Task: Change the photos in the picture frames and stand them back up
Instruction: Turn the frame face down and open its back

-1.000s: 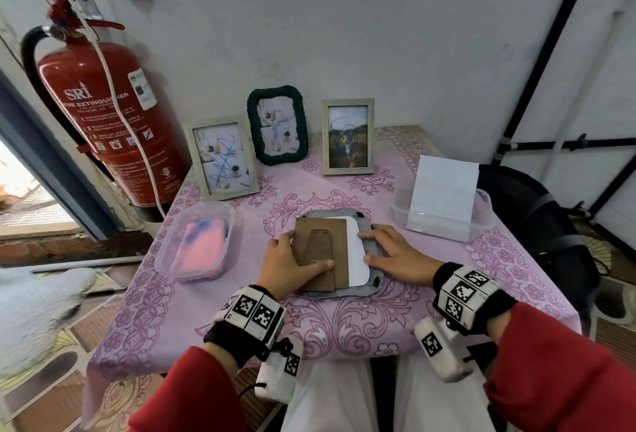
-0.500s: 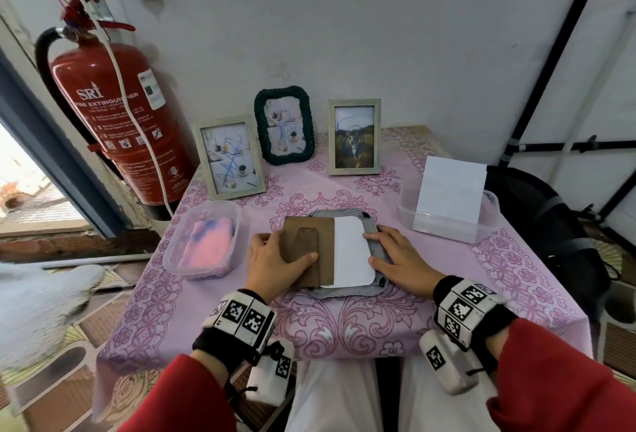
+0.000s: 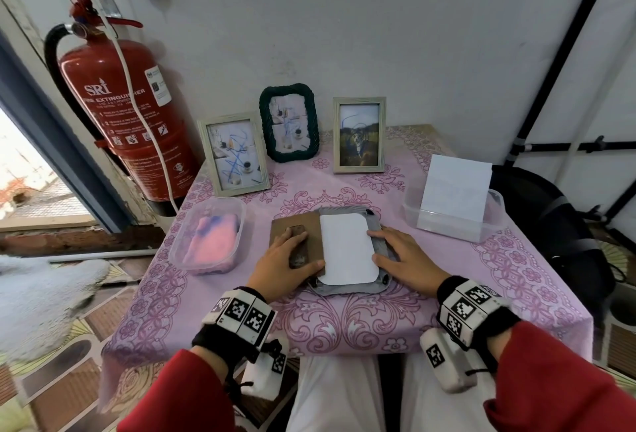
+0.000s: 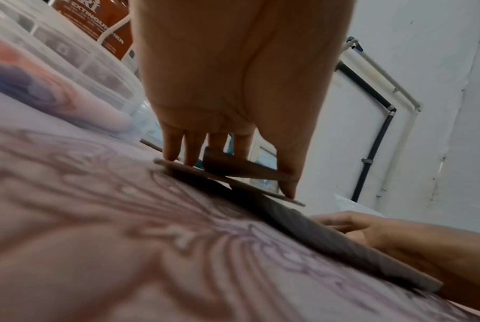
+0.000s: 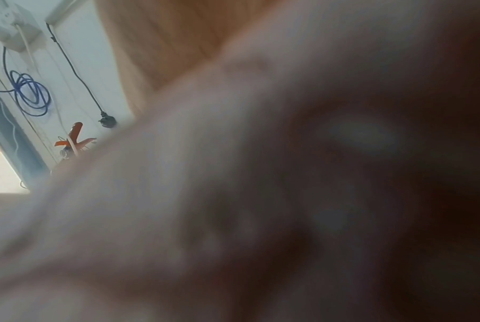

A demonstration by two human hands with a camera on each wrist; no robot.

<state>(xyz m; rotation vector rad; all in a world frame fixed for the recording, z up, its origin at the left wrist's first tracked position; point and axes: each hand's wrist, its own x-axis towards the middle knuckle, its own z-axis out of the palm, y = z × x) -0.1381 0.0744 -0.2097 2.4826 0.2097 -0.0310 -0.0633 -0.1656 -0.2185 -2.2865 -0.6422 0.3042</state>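
A grey picture frame point(image 3: 378, 289) lies face down on the pink tablecloth. A white photo back point(image 3: 347, 252) lies in it. A brown backing board point(image 3: 311, 228) with its stand flap point(image 3: 298, 254) overlaps the frame's left side. My left hand point(image 3: 278, 259) rests on the board, fingertips point(image 4: 190, 161) pressing down and the thumb at its near edge. My right hand point(image 3: 402, 256) lies flat on the frame's right edge, fingers straight. The right wrist view is a blur of skin. Three frames stand at the back: a pale one point(image 3: 234, 156), a dark green one point(image 3: 289, 122), another pale one point(image 3: 359, 135).
A clear tub point(image 3: 210, 235) with pink and blue contents sits left of the frame. Another tub point(image 3: 454, 218) holding upright white sheets stands at the right. A red fire extinguisher point(image 3: 127, 115) hangs by the table's back left corner. The table's front edge is near my wrists.
My left hand has slid the brown backing board to the left, uncovering most of the white photo back. My right hand has stayed on the frame's right edge.
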